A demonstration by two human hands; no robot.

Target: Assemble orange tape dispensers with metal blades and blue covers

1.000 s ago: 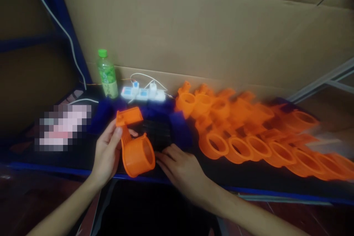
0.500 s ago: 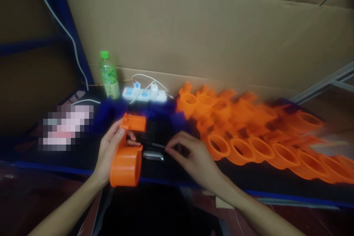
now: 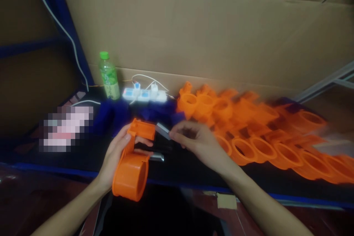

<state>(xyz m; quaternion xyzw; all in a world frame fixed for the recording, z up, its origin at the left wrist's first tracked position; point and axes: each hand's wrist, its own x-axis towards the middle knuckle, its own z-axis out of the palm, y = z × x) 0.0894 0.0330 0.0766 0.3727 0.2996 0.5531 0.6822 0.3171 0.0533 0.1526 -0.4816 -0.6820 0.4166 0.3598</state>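
Observation:
My left hand (image 3: 112,158) is wrapped round an orange plastic part (image 3: 131,177), which has a wide round ring at its lower end and a short box-shaped arm at the top. Between the fingertips of my right hand (image 3: 193,138) is a small grey strip with a row of teeth or ribs (image 3: 163,131). Its free end points at the top arm of the orange part, with a small gap between them. Below, a silver metal piece (image 3: 157,156) lies on the black table (image 3: 179,167), partly hidden behind the orange part.
Several similar orange parts (image 3: 261,147) stand in rows on the right, blurred towards the far end. At the back are a green-capped bottle (image 3: 110,77) and a white power strip (image 3: 143,94) with plugs. Dark blue pieces (image 3: 114,112) lie before them. Cardboard (image 3: 193,33) walls the rear.
The orange part has shifted slightly right and down in my left hand and turned a little. My right hand has risen, bringing the grey strip up from the table beside the part's top arm.

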